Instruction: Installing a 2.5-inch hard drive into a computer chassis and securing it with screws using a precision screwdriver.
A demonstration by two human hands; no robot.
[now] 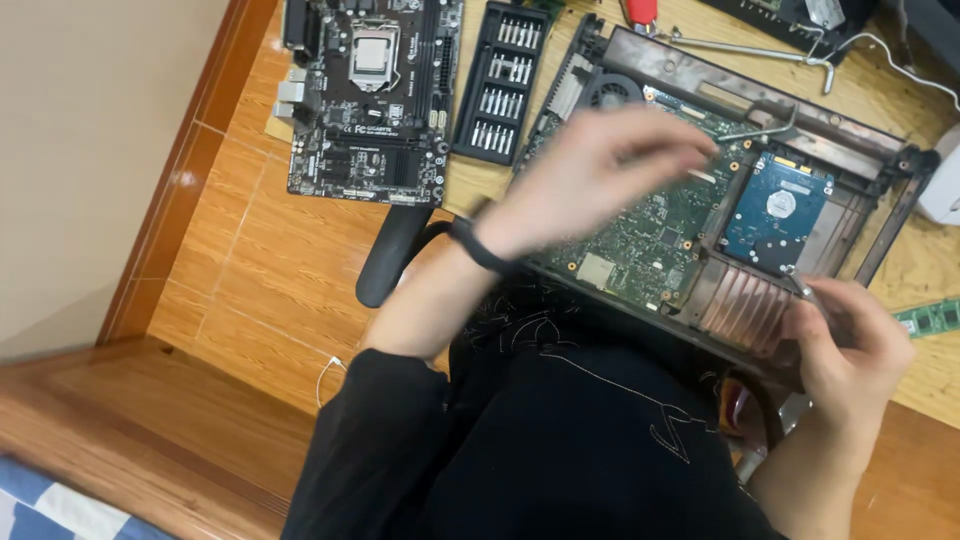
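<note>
1. An opened laptop chassis is lying tilted across the wooden worktop, its near edge resting close against the person's dark-clothed body.
2. The left hand is hovering over the green circuit board inside the chassis, blurred; its fingers are spreading out loosely and are grasping nothing that I can make out. A black band is sitting on that wrist.
3. The right hand is curling at the near right corner of the chassis, beside the copper-coloured ribbed panel; whether its fingers are pinching a small part or only the edge, I cannot tell.
4. A blue hard drive is sitting in its bay to the right of the board, and a round fan is showing at the far left corner.
5. Judging by its build, the chassis is looking stiff yet fairly light, with the bare board fragile; the frame edges and corners are seeming the safest places to take hold, away from the components.
6. Farther off, a desktop motherboard and a black case of screwdriver bits are lying side by side.
</note>
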